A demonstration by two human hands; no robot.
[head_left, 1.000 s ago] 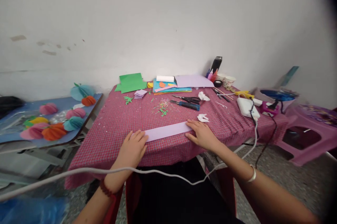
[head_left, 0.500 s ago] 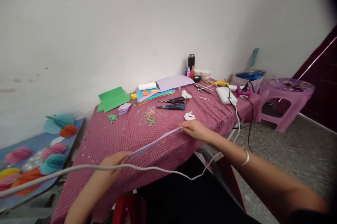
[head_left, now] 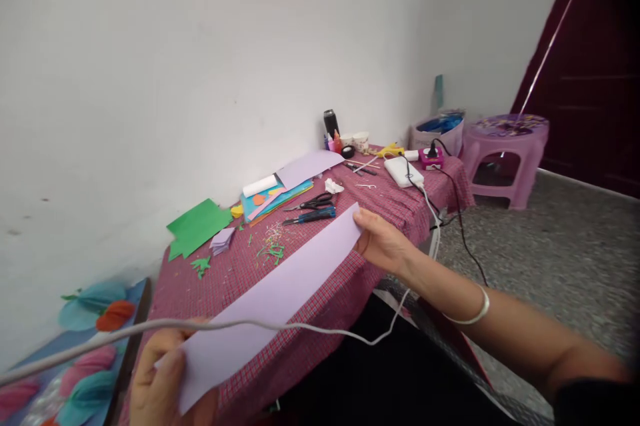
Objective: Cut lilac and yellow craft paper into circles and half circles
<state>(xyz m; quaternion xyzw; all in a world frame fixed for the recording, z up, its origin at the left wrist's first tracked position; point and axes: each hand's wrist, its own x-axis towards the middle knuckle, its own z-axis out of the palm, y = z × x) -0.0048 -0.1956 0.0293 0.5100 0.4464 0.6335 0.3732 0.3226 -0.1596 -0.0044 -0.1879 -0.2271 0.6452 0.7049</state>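
A long strip of lilac paper [head_left: 280, 293] stretches between my two hands, its broad face turned up toward me. My left hand [head_left: 165, 373] pinches the near left end, thumb on top. At the far right end, my right hand [head_left: 383, 239] grips the edge between thumb and fingers. The strip slants above the front of the table, and a white cable [head_left: 320, 327] crosses the view in front of it. Beyond the strip lie a blue utility knife [head_left: 315, 215], black-handled pliers or snips [head_left: 317, 201] and small paper scraps [head_left: 273, 246].
Green sheets [head_left: 200, 226], a stack of small lilac pieces [head_left: 221, 240] and coloured papers [head_left: 300, 191] lie toward the wall. A white power bank [head_left: 403, 171] with cables sits at the right. Paper ornaments [head_left: 93, 306] rest on a blue board at left; a pink stool [head_left: 505, 153] stands at right.
The lilac strip has turned from edge-on to showing its broad face. My left hand has come nearer and lower left; the view has swung to the right.
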